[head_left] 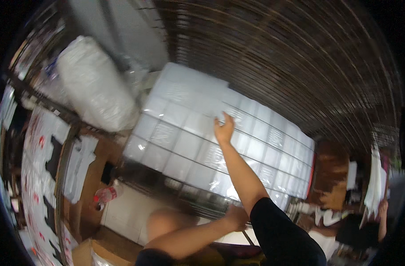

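Observation:
A broad block of white, film-wrapped packs [184, 119] lies in rows before me, with shiny plastic and dark seams between the packs. My right hand [224, 127] is over the middle of the block, fingers apart and holding nothing; whether its fingertips touch the film I cannot tell. Closer to my body, my left hand [236, 218] is by the near edge of the block, beside dark metal bars [189, 195]. Motion blur smears its fingers, so any grip is hidden.
Beyond the packs rises a dark wire rack [273, 53]. A large white plastic bundle [94, 84] stands at the far left. A clear bottle with a red label [107, 194] lies on the tiled floor [122, 213]. Another person's hand [383, 207] shows at far right.

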Demonstrator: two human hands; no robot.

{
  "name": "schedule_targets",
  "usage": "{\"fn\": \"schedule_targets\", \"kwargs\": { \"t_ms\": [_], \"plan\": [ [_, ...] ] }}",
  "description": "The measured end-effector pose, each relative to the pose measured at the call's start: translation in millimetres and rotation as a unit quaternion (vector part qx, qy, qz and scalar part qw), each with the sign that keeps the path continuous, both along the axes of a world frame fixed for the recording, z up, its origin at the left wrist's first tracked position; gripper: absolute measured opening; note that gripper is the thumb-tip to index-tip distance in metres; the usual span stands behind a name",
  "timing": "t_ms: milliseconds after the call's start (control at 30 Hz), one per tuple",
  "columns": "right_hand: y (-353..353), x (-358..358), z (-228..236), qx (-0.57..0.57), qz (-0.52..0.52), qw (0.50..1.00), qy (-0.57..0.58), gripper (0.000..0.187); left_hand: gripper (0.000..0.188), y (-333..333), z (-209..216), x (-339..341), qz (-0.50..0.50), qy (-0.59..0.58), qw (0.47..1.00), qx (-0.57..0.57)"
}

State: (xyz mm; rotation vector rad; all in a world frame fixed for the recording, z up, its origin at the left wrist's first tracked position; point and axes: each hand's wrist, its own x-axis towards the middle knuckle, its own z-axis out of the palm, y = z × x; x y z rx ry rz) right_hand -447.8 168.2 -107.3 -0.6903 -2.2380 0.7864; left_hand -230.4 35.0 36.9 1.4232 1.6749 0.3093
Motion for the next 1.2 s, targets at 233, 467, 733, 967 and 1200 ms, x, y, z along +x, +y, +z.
{"fn": "schedule_targets", "kwargs": {
  "t_ms": [233,467,733,967,1200],
  "plan": [
    [98.8,191.4,152.3,0.0,0.018,0.999,0.047,0.03,0.076,3.3,-18.4,13.2,-0.089,0.004,0.995,-0.04],
    [265.4,454.0,335.4,0.497,-0.28,0.819,0.064,0.027,0.086,7.3,-7.8,29.0,-0.071,-0.001,0.996,-0.058],
    [418.0,591.2,406.1,0.458,-0.445,0.698,-0.324,0.038,0.085,19.1,-23.3,71.9,-0.055,-0.029,0.996,-0.067],
    [431.2,596.1,407.4,0.488,-0.463,0.674,-0.305,0.018,0.076,15.7,-22.5,79.0,-0.025,-0.004,0.999,-0.028],
    [385.2,662.7,469.6,0.303,-0.386,0.871,-0.002,0.025,0.077,7.3,-0.5,80.2,-0.002,-0.018,0.999,-0.039]
  ]
}}
